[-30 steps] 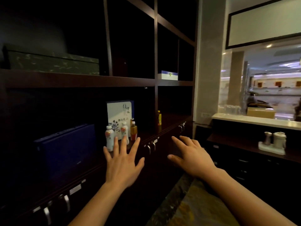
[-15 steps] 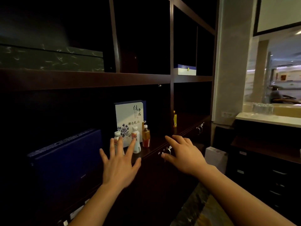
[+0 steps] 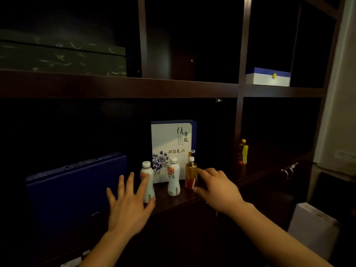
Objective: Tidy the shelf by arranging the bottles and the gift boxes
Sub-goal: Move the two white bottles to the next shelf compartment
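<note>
Two white bottles (image 3: 149,191) (image 3: 173,178) and an amber bottle (image 3: 190,173) stand on the dark lower shelf (image 3: 173,202), in front of an upright white gift box with blue flowers (image 3: 170,139). My left hand (image 3: 128,204) is open with spread fingers; its index finger lies across the leftmost white bottle. My right hand (image 3: 216,186) is open beside the amber bottle, thumb and fingertips at its right side. A large dark blue gift box (image 3: 73,189) sits to the left. A yellow-capped bottle (image 3: 243,152) stands alone in the right compartment.
On the upper shelf (image 3: 119,86) lies a dark green patterned box (image 3: 63,58) at left and a small white box with a blue lid (image 3: 268,77) at right. Cabinet handles (image 3: 288,171) show below. A white bag (image 3: 313,226) stands on the floor at right.
Both hands have moved forward to the bottles. The left hand now reaches the leftmost white bottle and the right hand the amber one. The view has come closer to the shelf.
</note>
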